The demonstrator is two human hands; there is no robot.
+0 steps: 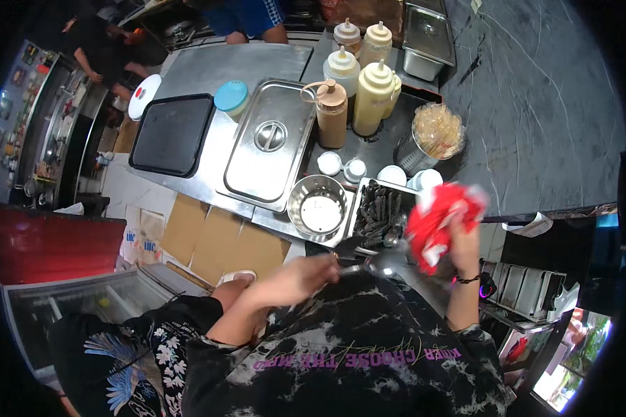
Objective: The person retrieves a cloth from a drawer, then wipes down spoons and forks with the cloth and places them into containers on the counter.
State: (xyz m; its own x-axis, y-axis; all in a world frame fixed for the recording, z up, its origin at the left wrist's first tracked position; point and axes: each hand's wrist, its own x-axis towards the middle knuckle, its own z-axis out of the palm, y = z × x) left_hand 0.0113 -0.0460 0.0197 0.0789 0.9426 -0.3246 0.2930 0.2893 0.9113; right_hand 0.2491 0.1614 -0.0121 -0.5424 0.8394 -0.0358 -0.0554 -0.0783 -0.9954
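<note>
My left hand (302, 279) is closed on the handle of a metal spoon (385, 264), held low in front of my shirt with its bowl pointing right. In my right hand (464, 243) a crumpled red and white cloth (435, 226) is bunched up, slightly blurred, to the right of the spoon and apart from it. Just beyond the hands, a white-rimmed tray (352, 221) holds black-handled cutlery (377, 212) and several spoons. A round steel container (317, 206) stands left of that tray.
Squeeze bottles (373, 97) stand at the back, near a steel pan (424, 38). A perforated holder (414, 156) contains wrapped sticks. Leftward are a lidded steel pan (268, 142), a blue-lidded tub (231, 97) and a black tray (172, 134). Dark marbled counter (535, 104) lies right. Other people stand at upper left.
</note>
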